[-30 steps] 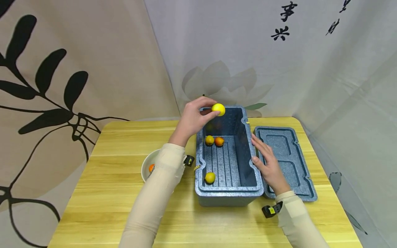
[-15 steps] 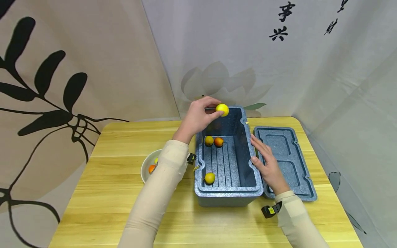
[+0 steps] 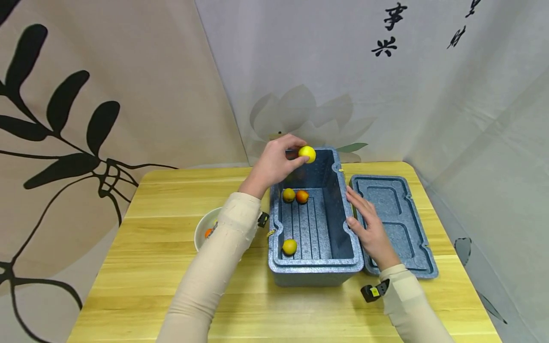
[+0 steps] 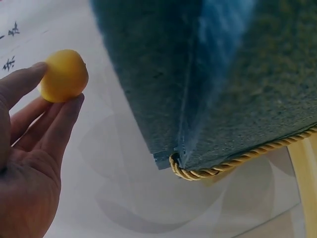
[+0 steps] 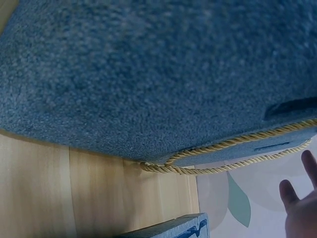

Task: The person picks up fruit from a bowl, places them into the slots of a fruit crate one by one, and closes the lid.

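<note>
My left hand (image 3: 276,162) pinches a small round yellow fruit (image 3: 307,154) between thumb and fingertips, above the far end of a speckled blue-grey foam box (image 3: 317,269). In the left wrist view the fruit (image 4: 64,76) looks smooth and yellow-orange, and the box wall stands beside the hand. On the box floor lie an orange-red fruit (image 3: 302,196) and a yellow fruit (image 3: 289,195) side by side, with another yellow fruit (image 3: 289,247) near the front left corner. My right hand (image 3: 373,228) rests on the box's right rim, its fingers extended and holding nothing.
A white bowl (image 3: 199,233) with fruit in it stands left of the box, partly hidden by my left forearm. The box's lid (image 3: 399,224) lies on the wooden table (image 3: 141,267) at the right. A twisted gold rope (image 5: 237,144) runs along the box's side.
My left hand has moved slightly to the right with the yellow fruit, then a little lower. The right hand stays on the rim.
</note>
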### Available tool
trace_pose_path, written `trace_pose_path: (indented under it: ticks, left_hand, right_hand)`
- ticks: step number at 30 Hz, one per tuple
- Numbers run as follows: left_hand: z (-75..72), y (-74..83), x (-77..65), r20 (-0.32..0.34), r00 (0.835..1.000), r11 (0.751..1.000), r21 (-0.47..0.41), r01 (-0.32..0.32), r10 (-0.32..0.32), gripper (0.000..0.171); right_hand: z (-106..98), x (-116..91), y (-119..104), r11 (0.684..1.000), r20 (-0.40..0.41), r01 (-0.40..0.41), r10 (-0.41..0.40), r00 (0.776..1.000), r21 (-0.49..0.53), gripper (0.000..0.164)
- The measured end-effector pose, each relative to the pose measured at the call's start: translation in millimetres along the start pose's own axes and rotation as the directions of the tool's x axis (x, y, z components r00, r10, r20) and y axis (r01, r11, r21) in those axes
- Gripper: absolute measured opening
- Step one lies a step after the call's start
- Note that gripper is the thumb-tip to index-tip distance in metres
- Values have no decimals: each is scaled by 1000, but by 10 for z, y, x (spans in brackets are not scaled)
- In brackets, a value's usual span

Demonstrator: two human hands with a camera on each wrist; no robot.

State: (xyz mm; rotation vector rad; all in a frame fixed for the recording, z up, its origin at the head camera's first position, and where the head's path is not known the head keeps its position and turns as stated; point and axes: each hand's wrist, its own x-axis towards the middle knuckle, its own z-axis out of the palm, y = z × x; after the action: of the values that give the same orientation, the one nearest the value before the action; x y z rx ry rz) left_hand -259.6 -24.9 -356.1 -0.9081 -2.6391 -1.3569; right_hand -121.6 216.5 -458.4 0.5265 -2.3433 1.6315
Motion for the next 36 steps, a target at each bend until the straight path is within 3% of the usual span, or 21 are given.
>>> trace_pose_path:
  ticks: [15,23,30,36]
  left_hand:
    - [-8,-106,-77,-17,1000,998,62,15,-14,32]
    - [-66,-182,-202,-38,999,999,29,16,-15,30]
    - [-152,-246,-351,-96,995,1000,-19,3,-4,29]
    - [-227,-326,-487,-126,992,999,-42,24,-29,31]
  right_hand:
    - [-3,8,23,1000,-13,9,-9,1000,8,49]
    - [-3,9,25,1000,-1,12,-12,1000,1,49]
    - [4,5,20,1000,-5,2,-2,1000,2,48]
    - [10,6,11,1000,-15,-20,20,1000,7,48]
